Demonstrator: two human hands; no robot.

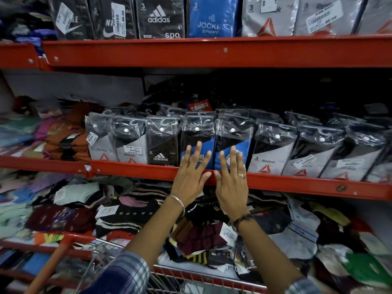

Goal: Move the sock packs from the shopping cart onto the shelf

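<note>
Left hand point(191, 172) and right hand point(231, 175), fingers spread flat, gripping nothing, press two blue sock packs point(199, 134) on the shelf point(131, 169).

My left hand point(191, 172) and right hand point(232, 177) reach toward twelve o'clock side by side, palms forward, fingers spread and extended, thumbs nearly meeting, gripping nothing, both forearms outstretched.

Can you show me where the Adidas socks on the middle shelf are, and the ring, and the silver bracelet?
Adidas sock pack point(162, 145): head view, on its black front.
Ring point(241, 175): head view, on the band, on a right hand point(232, 183) finger.
Silver bracelet point(178, 203): head view, on the band at the left wrist.
</note>
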